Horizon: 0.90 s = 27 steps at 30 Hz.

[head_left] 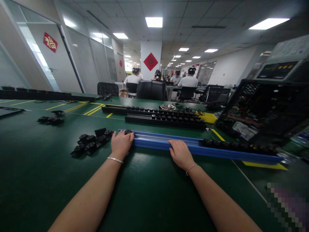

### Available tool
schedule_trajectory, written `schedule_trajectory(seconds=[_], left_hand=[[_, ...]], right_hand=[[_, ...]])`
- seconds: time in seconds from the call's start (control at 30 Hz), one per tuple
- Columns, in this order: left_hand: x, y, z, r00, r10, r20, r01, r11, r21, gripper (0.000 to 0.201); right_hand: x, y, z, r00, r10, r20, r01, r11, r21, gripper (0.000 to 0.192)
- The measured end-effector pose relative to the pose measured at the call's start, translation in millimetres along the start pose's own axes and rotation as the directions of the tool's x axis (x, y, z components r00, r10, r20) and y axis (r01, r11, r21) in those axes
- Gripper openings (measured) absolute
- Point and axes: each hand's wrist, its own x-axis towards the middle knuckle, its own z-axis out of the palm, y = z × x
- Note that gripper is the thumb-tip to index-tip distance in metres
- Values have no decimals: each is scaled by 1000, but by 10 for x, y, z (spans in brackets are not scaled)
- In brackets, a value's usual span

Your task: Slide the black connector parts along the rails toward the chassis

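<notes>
A long blue channel rail (152, 141) lies across the green table in front of me. My left hand (122, 141) is closed around its left end, with a small black part (127, 131) right at the fingertips. I cannot tell whether those fingers also pinch that part. Farther right along the rail, my right hand (180, 153) grips the front wall, fingers curled over the edge. A row of black parts (231, 146) sits in the right portion of the channel. Left of my left hand lies a loose cluster of similar black parts (90, 143).
Beyond the blue rail lie two black rails (166, 122) holding more parts, and a round clear dish (168, 107). A yellow tray (207, 117) and an open computer case (251, 112) stand at right. Another small black cluster (50, 120) lies left. Several people sit at far desks.
</notes>
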Motion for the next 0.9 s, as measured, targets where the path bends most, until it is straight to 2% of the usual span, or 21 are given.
schedule_trajectory(seconds=[0.27, 0.57, 0.7, 0.9], left_hand=[[36, -82, 92, 999, -40, -13, 40, 999, 4, 41], [45, -120, 43, 994, -110, 7, 110, 994, 3, 40], [55, -178, 109, 993, -115, -14, 115, 993, 0, 39], [78, -248, 224, 990, -134, -51, 135, 990, 26, 48]], right_hand=[[21, 51, 23, 999, 47, -9, -47, 998, -45, 25], [22, 58, 25, 999, 53, -10, -53, 998, -46, 23], [25, 51, 13, 998, 56, 1, -56, 998, -39, 23], [29, 63, 21, 998, 66, 3, -66, 997, -32, 23]])
